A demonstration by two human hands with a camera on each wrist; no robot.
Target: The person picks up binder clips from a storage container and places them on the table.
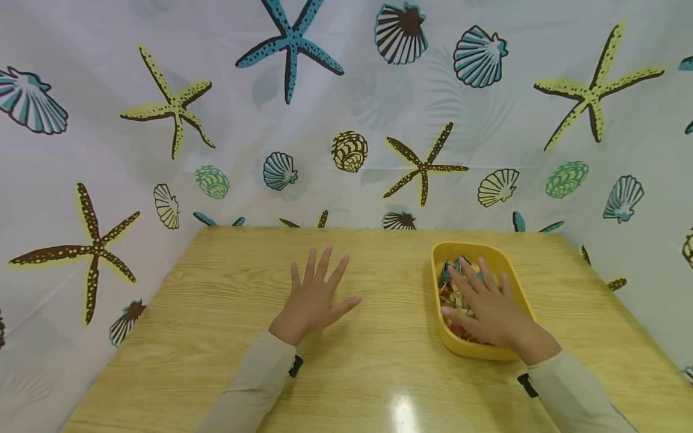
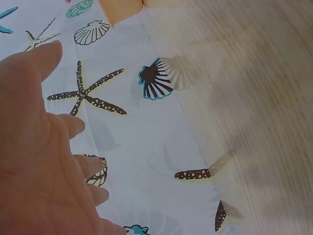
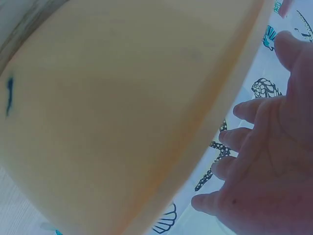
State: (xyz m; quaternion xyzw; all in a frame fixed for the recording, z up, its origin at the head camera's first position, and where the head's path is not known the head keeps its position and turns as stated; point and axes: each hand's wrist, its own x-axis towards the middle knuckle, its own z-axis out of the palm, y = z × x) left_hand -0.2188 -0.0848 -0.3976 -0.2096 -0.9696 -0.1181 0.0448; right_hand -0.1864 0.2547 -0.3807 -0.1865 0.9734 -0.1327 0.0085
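Note:
My left hand (image 1: 314, 300) is spread above the left-middle part of the wooden table (image 1: 227, 294), palm down, holding nothing. In the left wrist view its thumb and fingertips show well apart. A yellow plastic bin (image 1: 476, 350) stands to the right, with several small teal, red and gold pieces (image 1: 448, 294) inside, too small to name and partly covered. Over the bin, fingers spread, is my right hand (image 1: 489, 310), which grips nothing. From the right wrist, the bin's outer wall (image 3: 122, 98) fills much of the view, with the straight fingers beyond its rim.
A white cloth (image 1: 314, 192) printed with starfish and shells hangs behind the table and along both sides. Bare wood lies between the left hand and the bin. Light sleeves cover both forearms, with a dark strap (image 1: 527, 385) near the right wrist.

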